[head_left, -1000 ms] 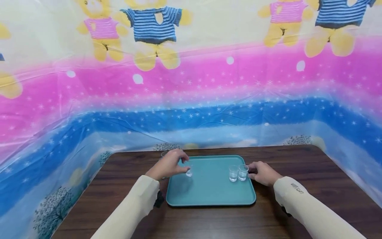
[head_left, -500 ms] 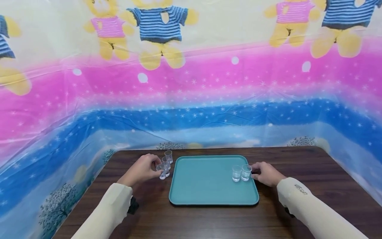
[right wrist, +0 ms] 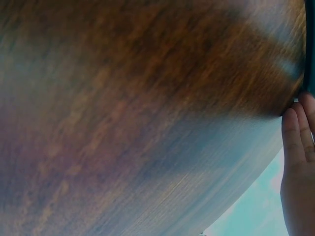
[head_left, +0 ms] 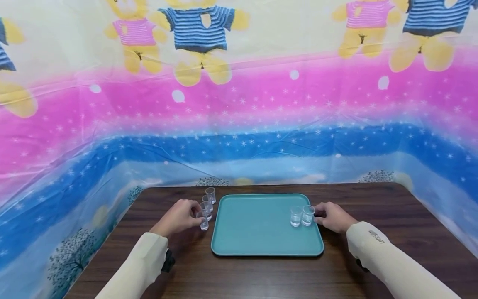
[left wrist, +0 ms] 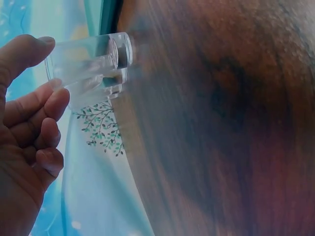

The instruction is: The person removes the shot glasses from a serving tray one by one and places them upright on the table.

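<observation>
Moved since a second ago: the held glass (left wrist: 87,56), from over the tray's left part to the table left of it. Clear, upright, pinched between thumb and fingers of the left hand (head_left: 178,217); whether its base bears fully on the table, cannot tell. Close behind it, crowding the far side: other glasses (head_left: 210,196), in a row. Tray (head_left: 257,234), teal, between the hands. Two glasses (head_left: 296,218) at its right side. Right hand (head_left: 332,216): fingers extended, touching the tray's right rim. Table (head_left: 239,278), dark wood. Curtain (head_left: 239,104), printed, behind.
</observation>
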The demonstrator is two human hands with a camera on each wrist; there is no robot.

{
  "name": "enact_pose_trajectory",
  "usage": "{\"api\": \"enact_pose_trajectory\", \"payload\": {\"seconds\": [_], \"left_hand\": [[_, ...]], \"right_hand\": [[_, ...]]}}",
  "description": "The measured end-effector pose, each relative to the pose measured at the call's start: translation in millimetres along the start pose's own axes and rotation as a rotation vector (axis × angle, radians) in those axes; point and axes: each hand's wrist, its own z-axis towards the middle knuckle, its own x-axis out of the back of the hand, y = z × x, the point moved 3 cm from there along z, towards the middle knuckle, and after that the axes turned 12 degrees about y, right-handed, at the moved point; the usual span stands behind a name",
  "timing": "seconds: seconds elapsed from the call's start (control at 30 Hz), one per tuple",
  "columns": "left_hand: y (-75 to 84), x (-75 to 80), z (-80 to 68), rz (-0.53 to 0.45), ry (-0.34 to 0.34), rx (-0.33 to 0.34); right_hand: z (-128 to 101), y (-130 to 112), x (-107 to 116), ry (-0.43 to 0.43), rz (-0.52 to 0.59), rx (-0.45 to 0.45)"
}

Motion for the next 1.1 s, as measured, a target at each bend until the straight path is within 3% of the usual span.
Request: {"api": "enact_pose_trajectory", "payload": {"seconds": [0.4, 0.57, 0.7, 0.8, 1.1], "left_hand": [[1.4, -0.2, -0.2, 0.014, 0.021, 0.022], [4.5, 6.2, -1.2, 0.015, 0.07, 0.017], [15.4, 10.1, 3.0, -0.007, 0.122, -0.05], [29.0, 7.2, 8.7, -0.045, 0.123, -0.123], [70.7, -24.2, 28.2, -0.048, 0.057, -0.237]], "right_hand": [[0.5, 0.8, 1.6, 0.003, 0.01, 0.012], [-0.9, 0.0, 0.9, 0.0, 0.02, 0.02], [-2.2, 0.0, 2.1, -0.003, 0.024, 0.014], [-2.7, -0.4, 2.9, -0.006, 0.023, 0.013], [-1.0, 1.3, 1.4, -0.003, 0.023, -0.001]]}}
